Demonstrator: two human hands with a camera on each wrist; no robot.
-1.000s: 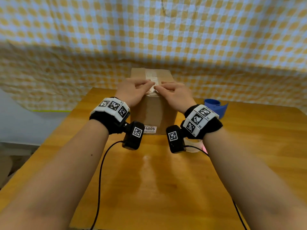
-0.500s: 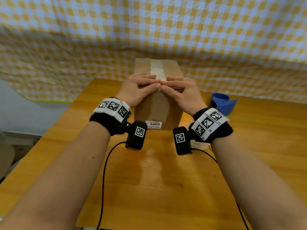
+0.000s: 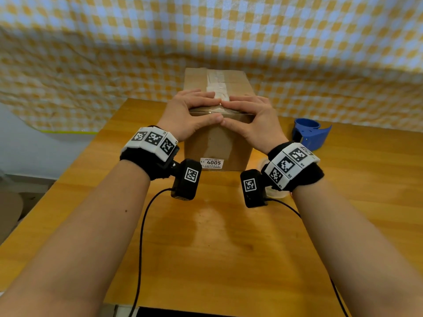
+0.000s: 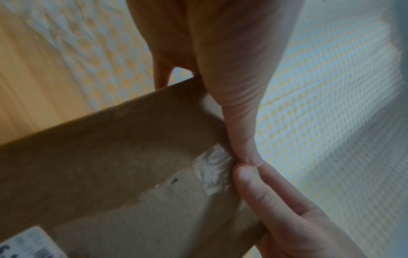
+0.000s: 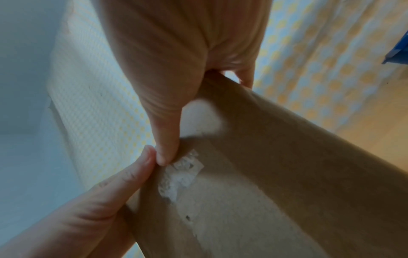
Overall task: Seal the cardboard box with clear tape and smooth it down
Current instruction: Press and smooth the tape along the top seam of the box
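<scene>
A brown cardboard box (image 3: pixel 217 145) stands on the wooden table (image 3: pixel 217 248), with a strip of clear tape (image 3: pixel 216 84) running along its top seam. My left hand (image 3: pixel 196 110) and right hand (image 3: pixel 251 115) meet at the box's near top edge. Their fingers lie flat on the top and both thumbs press on the front face. In the left wrist view the left thumb (image 4: pixel 243 139) touches tips with the right thumb (image 4: pixel 253 188) beside the wrinkled tape end (image 4: pixel 213 169). The right wrist view shows the same tape end (image 5: pixel 178 174) on the front face (image 5: pixel 287 174).
A blue tape dispenser (image 3: pixel 311 133) sits on the table to the right of the box. A clear tape roll (image 3: pixel 275 193) lies partly hidden under my right wrist. A white label (image 3: pixel 211 162) marks the box front. Checked cloth (image 3: pixel 206 42) hangs behind.
Both hands have slid from the top seam toward the near edge. The thumbs have come down over the edge onto the front face.
</scene>
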